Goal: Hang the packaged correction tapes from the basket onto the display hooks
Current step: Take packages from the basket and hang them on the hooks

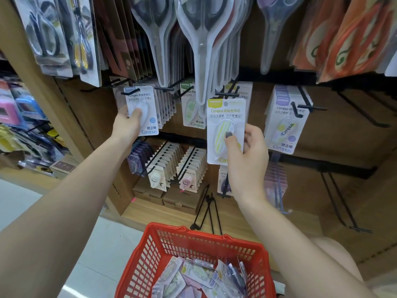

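Note:
My left hand [126,123] pinches a blue-labelled correction tape pack [144,97], whose top hole sits at the tip of a black display hook [131,92]. My right hand [247,155] holds up a green-labelled correction tape pack [223,117], thumb on its blister, in front of the shelf and just below another hook [226,94] carrying green packs. The red basket [169,237] stands below between my arms, with several more packs [197,276] lying loose inside.
Rows of packaged scissors [202,39] hang right above the tape hooks. Purple tape packs [285,119] hang at right, with bare black hooks [343,201] beyond. More small tape cards [171,164] hang on the lower row over cardboard boxes [171,198].

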